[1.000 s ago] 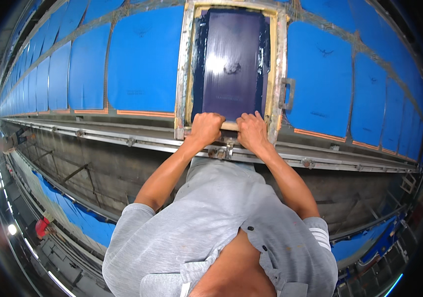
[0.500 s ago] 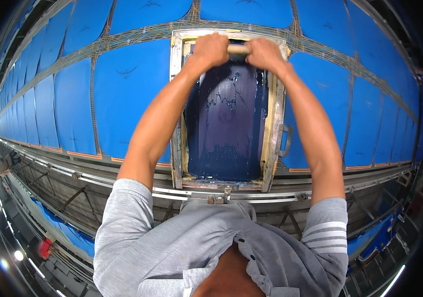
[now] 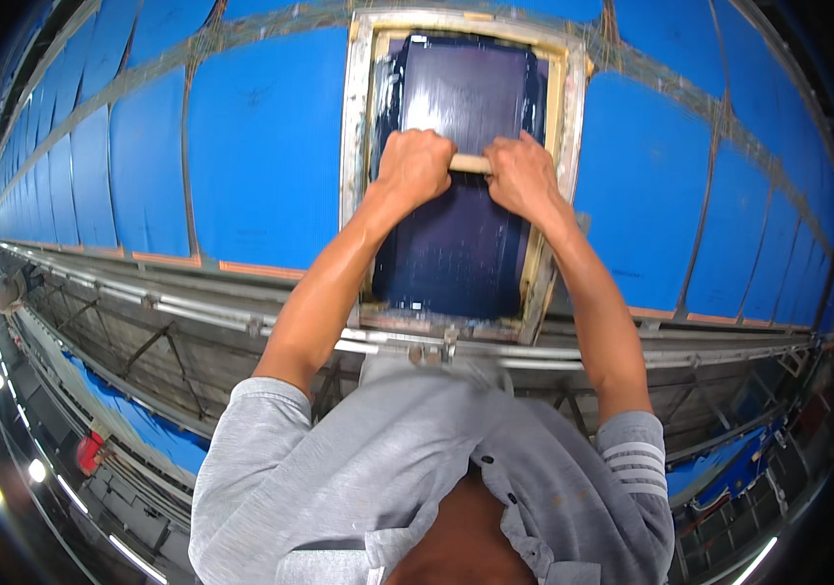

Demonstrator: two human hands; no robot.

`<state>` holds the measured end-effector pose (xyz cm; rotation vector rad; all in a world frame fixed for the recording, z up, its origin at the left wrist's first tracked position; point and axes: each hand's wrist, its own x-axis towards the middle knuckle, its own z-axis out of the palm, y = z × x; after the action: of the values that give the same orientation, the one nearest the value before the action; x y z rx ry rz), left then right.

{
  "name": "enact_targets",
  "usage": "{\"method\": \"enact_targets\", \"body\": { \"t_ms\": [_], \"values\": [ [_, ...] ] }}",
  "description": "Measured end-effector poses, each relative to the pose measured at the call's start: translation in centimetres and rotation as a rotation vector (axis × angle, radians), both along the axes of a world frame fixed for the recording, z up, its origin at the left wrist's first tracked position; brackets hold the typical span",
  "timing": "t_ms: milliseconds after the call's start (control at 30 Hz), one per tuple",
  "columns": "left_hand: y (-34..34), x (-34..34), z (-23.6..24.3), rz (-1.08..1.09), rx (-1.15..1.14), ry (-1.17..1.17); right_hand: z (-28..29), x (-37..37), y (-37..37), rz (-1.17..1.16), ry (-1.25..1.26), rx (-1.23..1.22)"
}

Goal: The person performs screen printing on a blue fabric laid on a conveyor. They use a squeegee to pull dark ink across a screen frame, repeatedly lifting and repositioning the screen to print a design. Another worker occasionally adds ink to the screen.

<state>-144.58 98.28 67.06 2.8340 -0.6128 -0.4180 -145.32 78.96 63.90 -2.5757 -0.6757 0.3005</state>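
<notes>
Both fists close around the pale wooden handle of a squeegee (image 3: 471,164), which lies crosswise inside a screen-printing frame (image 3: 354,146). My left hand (image 3: 419,168) grips its left end, and my right hand (image 3: 524,175) grips the right. The squeegee's blade is hidden beneath my fists. Dark blue ink coats the screen mesh (image 3: 461,258), pooling thicker along the sides and near edge. Beyond my hands the mesh looks purplish and shiny, with the ink wiped thin. The wooden frame is worn and ink-stained, with yellowish tape along its inner edges.
Flat blue panels (image 3: 261,146) lie in rows across a long table on both sides of the frame. A metal rail (image 3: 232,317) runs along the table's near edge, between it and my body. At the far left, a red object (image 3: 90,451) stands near the floor.
My two hands have drawn the squeegee from the frame's far end toward me, to about the middle. The far part of the mesh is now uncovered. Both grips stay closed.
</notes>
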Motion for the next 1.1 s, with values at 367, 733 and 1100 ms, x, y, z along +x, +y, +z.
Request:
{"method": "enact_targets", "body": {
  "t_ms": [367,733,1100],
  "values": [
    [1.0,-22.0,0.4,0.014,-0.075,0.079,1.9,-22.2,0.3,-0.019,0.073,0.106],
    [1.0,-22.6,0.8,-0.012,-0.015,0.102,-9.2,-11.3,-10.3,-1.079,-0.027,0.384],
    [12.1,-22.2,4.4,0.072,-0.210,0.026,-3.5,-9.1,0.0,-1.164,-0.069,0.700]
  ]
}}
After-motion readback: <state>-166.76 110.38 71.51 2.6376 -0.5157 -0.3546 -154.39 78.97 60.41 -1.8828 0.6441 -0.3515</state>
